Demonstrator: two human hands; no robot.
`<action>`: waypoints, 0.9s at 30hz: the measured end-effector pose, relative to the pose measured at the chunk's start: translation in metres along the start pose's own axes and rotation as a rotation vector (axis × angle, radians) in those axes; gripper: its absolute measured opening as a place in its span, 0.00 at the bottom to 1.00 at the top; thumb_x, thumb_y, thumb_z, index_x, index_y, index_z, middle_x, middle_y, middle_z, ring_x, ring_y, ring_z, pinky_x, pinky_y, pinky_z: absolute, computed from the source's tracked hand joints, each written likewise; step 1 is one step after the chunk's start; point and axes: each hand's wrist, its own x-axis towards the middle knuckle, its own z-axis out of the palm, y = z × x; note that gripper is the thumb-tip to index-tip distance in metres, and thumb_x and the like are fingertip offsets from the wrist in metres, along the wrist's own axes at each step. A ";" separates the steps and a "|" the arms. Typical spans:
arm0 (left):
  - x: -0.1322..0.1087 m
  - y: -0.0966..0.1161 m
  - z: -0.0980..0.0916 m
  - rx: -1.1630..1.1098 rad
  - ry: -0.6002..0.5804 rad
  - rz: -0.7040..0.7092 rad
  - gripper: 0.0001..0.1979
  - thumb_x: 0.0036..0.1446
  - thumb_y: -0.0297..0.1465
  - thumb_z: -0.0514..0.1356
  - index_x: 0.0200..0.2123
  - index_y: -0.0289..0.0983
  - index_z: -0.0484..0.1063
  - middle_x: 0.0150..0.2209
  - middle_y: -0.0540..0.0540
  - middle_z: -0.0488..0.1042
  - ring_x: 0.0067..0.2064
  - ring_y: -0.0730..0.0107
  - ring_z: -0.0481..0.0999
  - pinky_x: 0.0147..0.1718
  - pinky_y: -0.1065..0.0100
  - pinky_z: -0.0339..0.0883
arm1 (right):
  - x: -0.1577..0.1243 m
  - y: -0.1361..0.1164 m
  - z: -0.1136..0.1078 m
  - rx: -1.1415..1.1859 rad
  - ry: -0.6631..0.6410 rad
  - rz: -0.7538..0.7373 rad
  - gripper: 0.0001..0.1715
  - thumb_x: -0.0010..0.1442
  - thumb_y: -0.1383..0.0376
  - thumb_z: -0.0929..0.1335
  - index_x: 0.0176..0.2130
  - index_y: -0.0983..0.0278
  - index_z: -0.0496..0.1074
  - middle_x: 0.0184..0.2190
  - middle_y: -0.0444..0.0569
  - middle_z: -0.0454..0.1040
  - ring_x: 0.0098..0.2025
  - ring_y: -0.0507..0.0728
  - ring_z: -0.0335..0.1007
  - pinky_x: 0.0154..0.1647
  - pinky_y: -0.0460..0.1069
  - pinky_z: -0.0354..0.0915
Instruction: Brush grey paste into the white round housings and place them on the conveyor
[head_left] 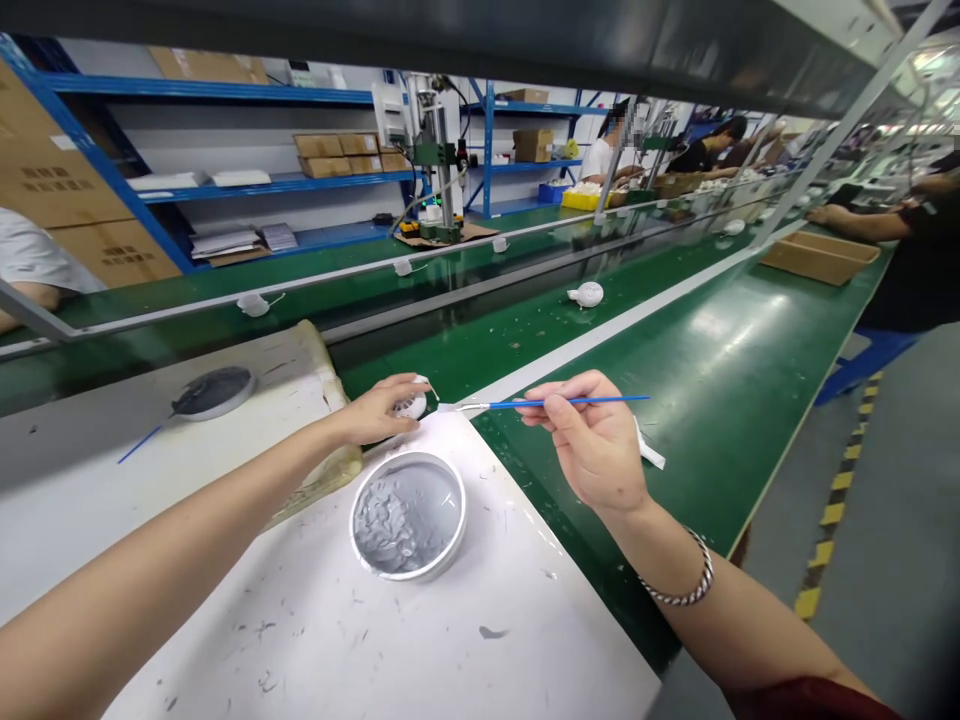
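Observation:
My right hand pinches a thin blue paintbrush, held level with its pale bristles pointing left. My left hand has its fingers and thumb around a small white round plastic part with slots and a short thin wire, at the far corner of the white board. The brush tip is just right of that part; whether they touch I cannot tell. In front of both hands stands a round white tub of thick grey paste. A small white strip lies partly hidden behind my right hand.
The white board carries grey smears. At left, a second dish of grey paste has another blue brush against it. White parts lie along the green conveyor. A brown tray and co-workers sit farther off; a shelf edge hangs overhead.

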 end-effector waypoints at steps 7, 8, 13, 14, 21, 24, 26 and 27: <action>0.033 0.010 -0.005 -0.230 0.095 -0.239 0.15 0.46 0.27 0.67 0.39 0.32 0.73 0.54 0.38 0.66 0.59 0.47 0.62 0.55 0.41 0.56 | 0.005 -0.002 -0.011 -0.031 0.053 0.001 0.07 0.57 0.65 0.72 0.33 0.63 0.69 0.33 0.42 0.79 0.34 0.49 0.79 0.36 0.42 0.76; 0.026 0.011 -0.012 -0.322 0.120 -0.244 0.18 0.45 0.28 0.68 0.41 0.33 0.72 0.52 0.38 0.68 0.56 0.48 0.65 0.53 0.43 0.60 | 0.005 -0.001 -0.012 -0.029 0.048 0.002 0.07 0.57 0.65 0.72 0.33 0.63 0.69 0.33 0.42 0.79 0.34 0.49 0.79 0.36 0.42 0.76; -0.046 0.017 -0.036 -0.846 0.360 -0.152 0.33 0.49 0.38 0.64 0.58 0.49 0.58 0.63 0.45 0.60 0.59 0.54 0.66 0.48 0.53 0.71 | 0.003 0.000 -0.010 -0.064 -0.024 0.027 0.07 0.57 0.66 0.71 0.33 0.62 0.68 0.33 0.43 0.79 0.33 0.50 0.78 0.35 0.44 0.76; -0.064 0.018 -0.035 -0.921 0.421 -0.141 0.34 0.50 0.39 0.63 0.60 0.52 0.56 0.64 0.47 0.59 0.60 0.55 0.64 0.47 0.54 0.72 | 0.003 0.000 -0.007 -0.078 -0.053 0.029 0.07 0.57 0.66 0.71 0.33 0.62 0.68 0.33 0.43 0.79 0.33 0.50 0.78 0.35 0.44 0.76; -0.144 0.030 -0.002 -1.454 0.700 -0.182 0.24 0.50 0.30 0.61 0.51 0.53 0.70 0.59 0.52 0.67 0.56 0.50 0.70 0.41 0.55 0.77 | -0.009 -0.001 0.020 -0.206 -0.287 0.036 0.04 0.58 0.68 0.71 0.34 0.63 0.70 0.34 0.46 0.78 0.39 0.53 0.77 0.41 0.49 0.75; -0.156 0.034 0.004 -1.522 0.737 -0.214 0.22 0.45 0.26 0.61 0.45 0.47 0.74 0.53 0.47 0.72 0.54 0.47 0.71 0.39 0.52 0.77 | -0.012 0.001 0.027 -0.335 -0.374 0.004 0.04 0.59 0.67 0.70 0.36 0.63 0.71 0.35 0.47 0.78 0.40 0.54 0.77 0.42 0.51 0.74; -0.159 0.035 0.004 -1.496 0.781 -0.253 0.21 0.42 0.23 0.62 0.42 0.43 0.74 0.50 0.45 0.74 0.53 0.47 0.72 0.40 0.52 0.77 | -0.013 0.001 0.030 -0.395 -0.422 -0.017 0.04 0.59 0.66 0.70 0.37 0.62 0.71 0.36 0.48 0.78 0.41 0.54 0.76 0.42 0.52 0.73; -0.160 0.034 0.004 -1.477 0.809 -0.262 0.20 0.42 0.22 0.62 0.41 0.42 0.74 0.50 0.45 0.74 0.53 0.46 0.72 0.41 0.51 0.77 | -0.013 0.001 0.032 -0.411 -0.439 -0.023 0.04 0.59 0.66 0.70 0.37 0.62 0.71 0.36 0.48 0.77 0.41 0.54 0.76 0.42 0.52 0.73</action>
